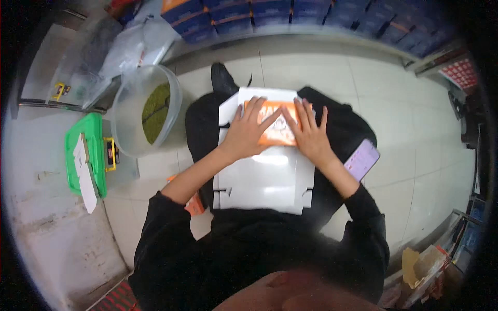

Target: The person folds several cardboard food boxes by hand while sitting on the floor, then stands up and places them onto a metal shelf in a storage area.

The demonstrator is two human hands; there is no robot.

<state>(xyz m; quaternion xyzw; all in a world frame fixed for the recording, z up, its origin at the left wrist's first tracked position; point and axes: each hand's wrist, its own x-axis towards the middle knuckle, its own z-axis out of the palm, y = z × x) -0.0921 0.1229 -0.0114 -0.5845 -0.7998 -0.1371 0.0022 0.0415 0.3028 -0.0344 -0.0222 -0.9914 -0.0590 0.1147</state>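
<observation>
An unfolded white cardboard box blank [268,179] lies flat across my lap, with slotted flaps at its corners. On its far half is an orange and white printed panel [277,134] bearing writing and a picture; I cannot tell whether it is part of the cardboard or a separate flat pack. My left hand [249,128] rests palm down over the panel's left side, fingers spread. Over the right side, my right hand [311,130] lies flat in the same way. The index fingertips nearly meet in the middle. Neither hand is closed around anything.
To the left stands a clear plastic tub [128,112] with green powder inside. Beside it is a green-lidded box [81,159] with a cardboard piece [85,175] on top. A lit phone [362,160] lies by my right thigh. Blue boxes [272,13] are stacked beyond the tiled floor [389,109].
</observation>
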